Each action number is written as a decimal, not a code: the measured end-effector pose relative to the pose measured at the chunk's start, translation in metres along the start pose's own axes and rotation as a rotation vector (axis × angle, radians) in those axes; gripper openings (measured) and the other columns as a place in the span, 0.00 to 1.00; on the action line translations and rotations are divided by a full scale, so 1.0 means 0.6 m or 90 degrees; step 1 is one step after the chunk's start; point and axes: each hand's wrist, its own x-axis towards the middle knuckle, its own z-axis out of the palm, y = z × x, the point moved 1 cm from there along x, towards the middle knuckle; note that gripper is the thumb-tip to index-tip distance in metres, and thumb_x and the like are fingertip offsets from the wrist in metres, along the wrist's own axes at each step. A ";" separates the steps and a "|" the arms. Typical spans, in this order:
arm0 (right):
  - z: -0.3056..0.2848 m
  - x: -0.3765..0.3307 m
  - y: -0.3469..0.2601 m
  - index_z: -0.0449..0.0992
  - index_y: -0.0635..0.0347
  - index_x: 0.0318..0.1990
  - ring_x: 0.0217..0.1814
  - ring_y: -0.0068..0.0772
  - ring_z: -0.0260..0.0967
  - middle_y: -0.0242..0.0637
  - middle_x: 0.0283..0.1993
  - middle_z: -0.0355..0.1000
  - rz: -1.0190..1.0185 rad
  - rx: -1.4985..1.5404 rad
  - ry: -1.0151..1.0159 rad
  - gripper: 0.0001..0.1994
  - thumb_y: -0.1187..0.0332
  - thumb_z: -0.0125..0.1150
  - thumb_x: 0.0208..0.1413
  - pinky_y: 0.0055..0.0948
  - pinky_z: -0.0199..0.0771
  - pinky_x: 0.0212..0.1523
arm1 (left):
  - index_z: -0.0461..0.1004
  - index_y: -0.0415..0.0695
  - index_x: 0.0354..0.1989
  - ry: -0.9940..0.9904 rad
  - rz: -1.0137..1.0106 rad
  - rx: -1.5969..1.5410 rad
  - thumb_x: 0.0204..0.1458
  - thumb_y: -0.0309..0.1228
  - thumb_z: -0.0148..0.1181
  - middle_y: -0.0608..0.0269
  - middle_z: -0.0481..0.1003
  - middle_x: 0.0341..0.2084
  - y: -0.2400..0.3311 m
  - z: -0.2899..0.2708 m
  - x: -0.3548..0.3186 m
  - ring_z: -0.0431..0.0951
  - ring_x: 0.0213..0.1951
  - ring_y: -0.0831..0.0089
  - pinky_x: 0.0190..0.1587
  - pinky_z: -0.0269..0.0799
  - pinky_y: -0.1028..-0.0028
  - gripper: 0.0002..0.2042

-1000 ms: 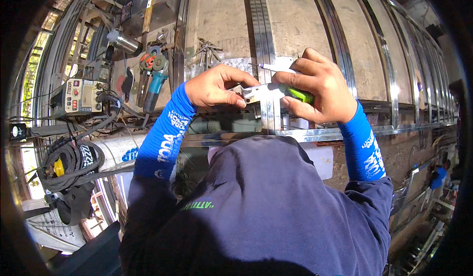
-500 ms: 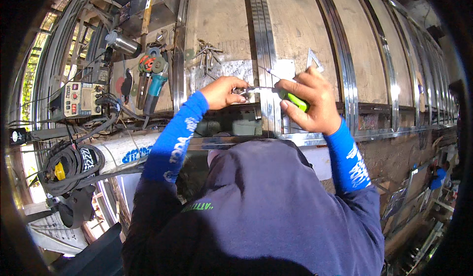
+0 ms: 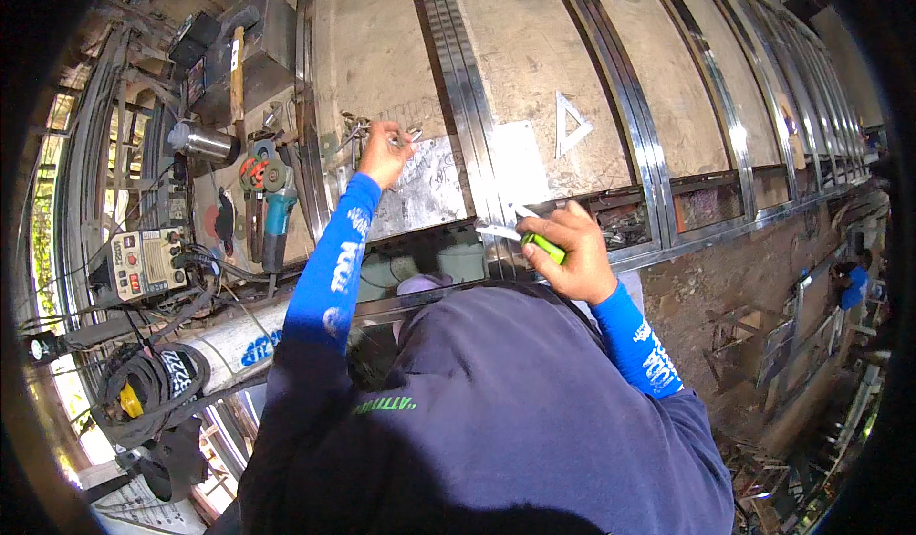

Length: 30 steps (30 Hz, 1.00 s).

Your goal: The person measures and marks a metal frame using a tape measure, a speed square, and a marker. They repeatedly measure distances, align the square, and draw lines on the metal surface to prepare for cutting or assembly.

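Note:
My left hand [image 3: 385,156] is over the worktable, closed, with a small shiny metal piece [image 3: 414,136] at its fingertips. Just beside it lies a pile of thin metal pieces [image 3: 355,126], partly hidden by the hand. Nearer to me, my right hand [image 3: 578,251] wraps round a green-handled tool [image 3: 542,246], whose pale flat end [image 3: 499,232] points left across the metal rails. A slim white stick-like item [image 3: 524,211] also sticks out by the right fingers; what it is I cannot make out. Under the left hand's side lies a marked metal plate [image 3: 429,187].
Shiny metal rails [image 3: 458,58] cross the board-topped table. A triangular square [image 3: 571,125] lies beyond my right hand. Leftward are an angle grinder [image 3: 277,210], a hammer [image 3: 237,72], a steel flask [image 3: 203,142], a control box [image 3: 145,263] and coiled cable [image 3: 153,392].
My left hand has moved away from the right, up and left to the metal pieces. My right hand has come down and slightly left, still gripping the green-handled tool. The view has shifted.

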 end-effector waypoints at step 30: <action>-0.098 0.157 -0.122 0.84 0.53 0.43 0.31 0.41 0.61 0.35 0.27 0.65 -0.481 -0.065 -0.215 0.18 0.58 0.71 0.44 0.39 0.66 0.31 | 0.64 0.26 0.64 -0.437 -0.194 -0.867 0.43 0.41 0.81 0.55 0.76 0.45 0.244 0.004 -0.337 0.62 0.26 0.88 0.19 0.56 0.91 0.45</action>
